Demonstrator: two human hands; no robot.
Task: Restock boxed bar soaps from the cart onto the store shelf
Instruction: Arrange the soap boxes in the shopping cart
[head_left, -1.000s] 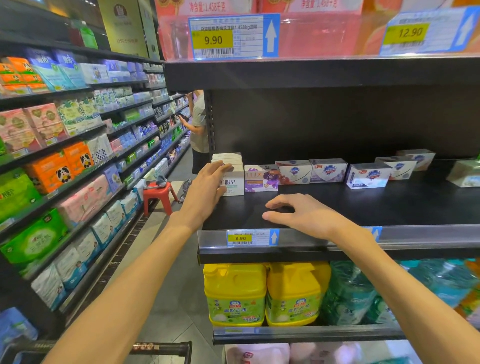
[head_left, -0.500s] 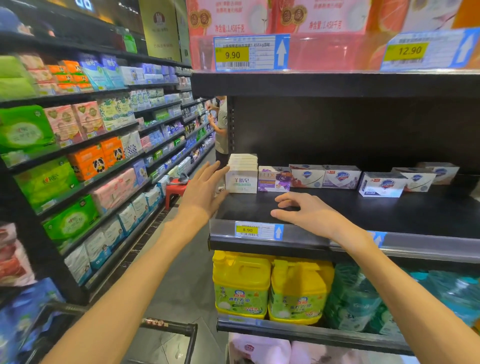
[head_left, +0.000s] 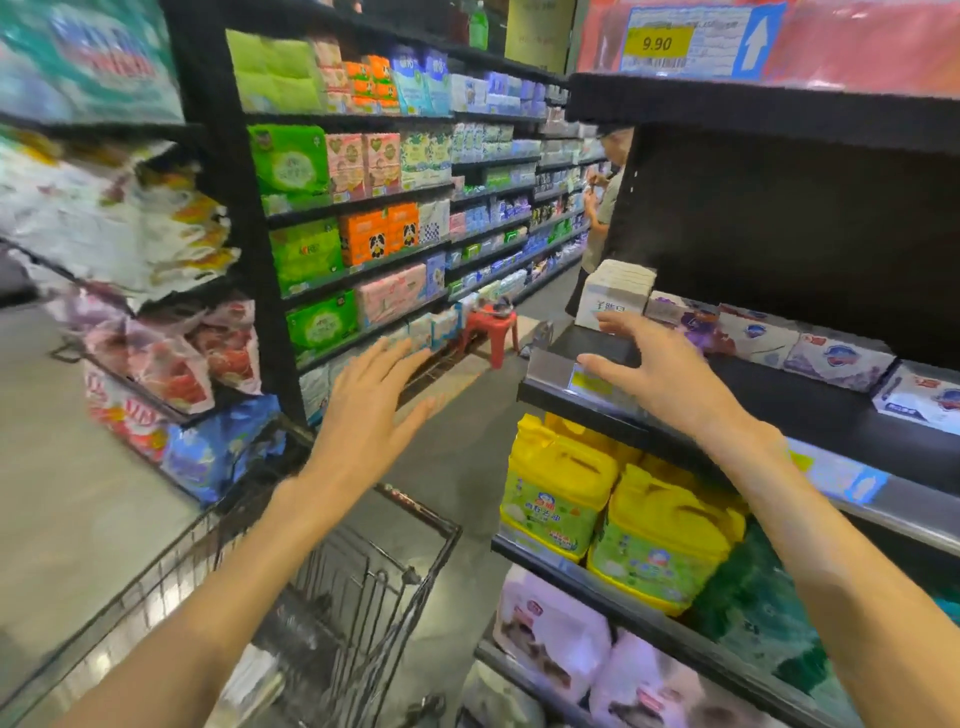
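A stack of white boxed soaps (head_left: 615, 293) stands at the left end of the black shelf (head_left: 810, 410), with a row of purple and white soap boxes (head_left: 810, 348) running right from it. My right hand (head_left: 657, 374) hovers over the shelf's front lip, fingers spread and relaxed, holding nothing. My left hand (head_left: 374, 415) is off the shelf, out over the aisle above the wire cart (head_left: 363, 566), fingers straight and empty. The cart's inside is mostly hidden by my left arm; a pale item shows at its bottom.
Yellow detergent jugs (head_left: 613, 519) fill the shelf below, pink packs (head_left: 566, 623) lower still. Across the aisle, shelves of tissue packs (head_left: 363, 208). A red stool (head_left: 493, 327) stands on the floor ahead, and a person (head_left: 602, 208) stands beyond the shelf end.
My view has swung left and down, bringing the cart into sight. My left hand has pulled back from the white soap stack into the aisle. My right hand stays over the shelf edge.
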